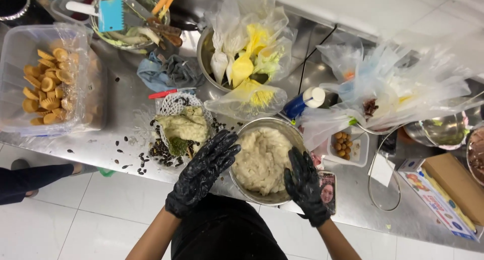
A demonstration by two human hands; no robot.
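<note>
A steel bowl full of pale mashed pulp stands at the front edge of the steel counter. My left hand, in a black glove, hovers flat with fingers spread just left of the bowl, holding nothing. My right hand, also gloved in black, rests against the bowl's right rim with fingers curved along it. Left of the bowl lies a heap of greenish peel with dark seeds scattered around it.
A clear tub of small orange pastry shells sits at far left. Behind are a bowl with a blue spatula, a bowl of yellow plastic bags, more bags, a small tray of brown balls and a cardboard box. Another person's foot shows at left.
</note>
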